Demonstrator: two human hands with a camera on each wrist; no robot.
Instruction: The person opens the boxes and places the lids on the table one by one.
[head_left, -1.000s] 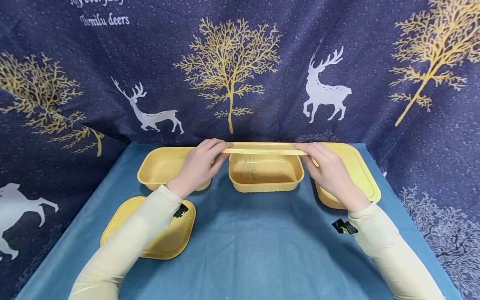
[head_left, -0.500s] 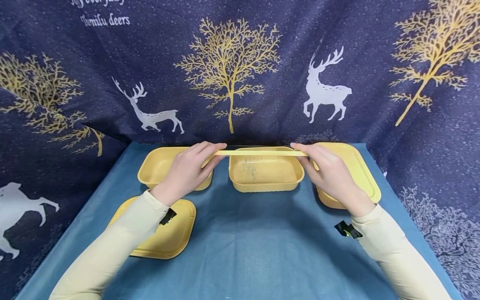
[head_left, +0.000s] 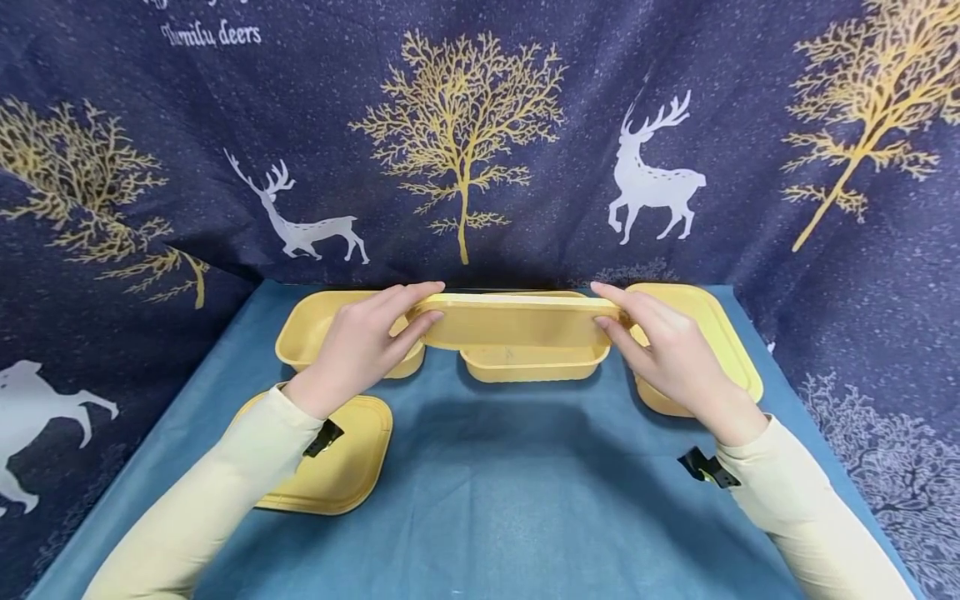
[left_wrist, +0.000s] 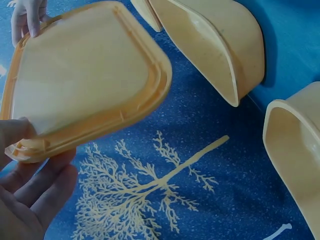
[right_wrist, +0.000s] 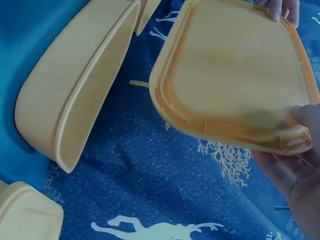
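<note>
Between both hands a yellow plastic lid (head_left: 517, 323) is held up in the air, its underside tilted toward me. My left hand (head_left: 360, 342) pinches its left end, thumb on the underside and fingers behind. At the other end my right hand (head_left: 667, 346) pinches it the same way. Both wrist views show the lid's underside, with a raised orange-looking rim (left_wrist: 117, 117) and rounded corners. Behind and below the lid stands an uncovered yellow box (head_left: 536, 371), its far part hidden by the lid in the head view.
A second uncovered box (head_left: 311, 329) stands at the back left. Another lid (head_left: 337, 467) lies on the blue cloth (head_left: 495, 517) beneath my left forearm. A box with its lid on (head_left: 701, 333) stands at the back right. A dark printed curtain (head_left: 525, 100) hangs behind.
The lid has tipped, from its top face and then its edge showing to its underside facing me. My left hand has shifted a little left, my right hand slightly right.
</note>
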